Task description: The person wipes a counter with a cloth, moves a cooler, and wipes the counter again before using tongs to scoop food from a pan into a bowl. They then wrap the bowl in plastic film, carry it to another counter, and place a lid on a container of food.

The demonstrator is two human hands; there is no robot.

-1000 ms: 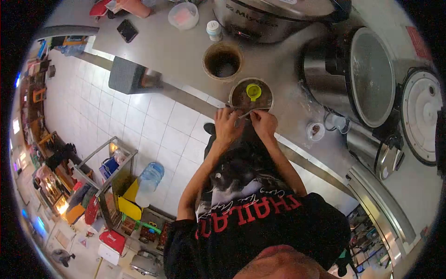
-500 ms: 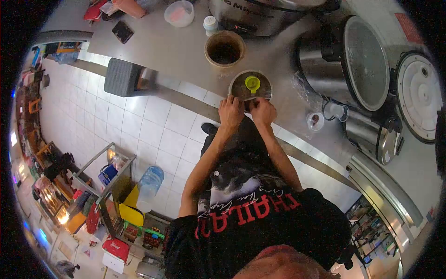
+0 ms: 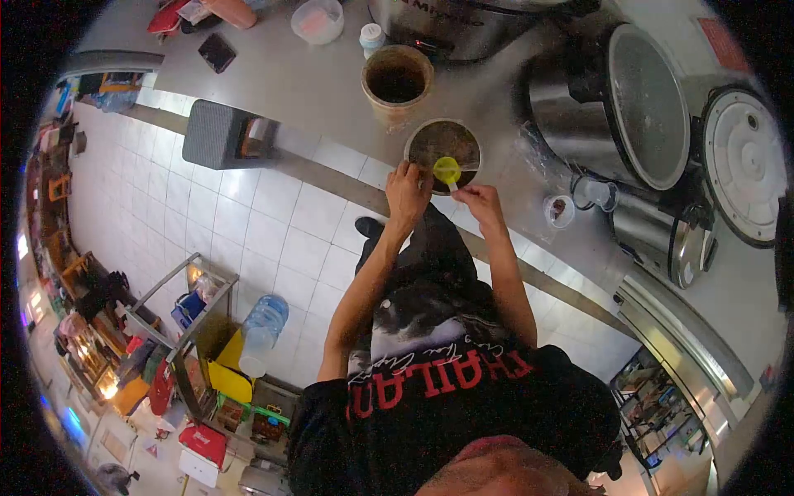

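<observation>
A small yellow-green measuring scoop (image 3: 447,170) is over the near side of a round tub (image 3: 478,149) with brown, loose-looking contents. My right hand (image 3: 482,204) pinches the scoop's short handle at the tub's near right rim. My left hand (image 3: 408,194) is closed at the near left rim, its fingertips next to the scoop; it appears to grip the rim. Just behind stands a second, taller tub (image 3: 397,106), dark inside. What the brown contents are, I cannot make out.
Large steel cookers (image 3: 566,124) with raised lids fill the right of the steel counter (image 3: 306,91). Nearby are a small clear cup (image 3: 559,212), crumpled plastic film (image 3: 542,157), a white bottle (image 3: 372,38), a plastic bowl (image 3: 318,21) and a phone (image 3: 217,53).
My right hand has shifted from the tub's rim onto the scoop's handle. The scoop has moved toward me, and its handle now points to my right hand. My left hand stays at the rim.
</observation>
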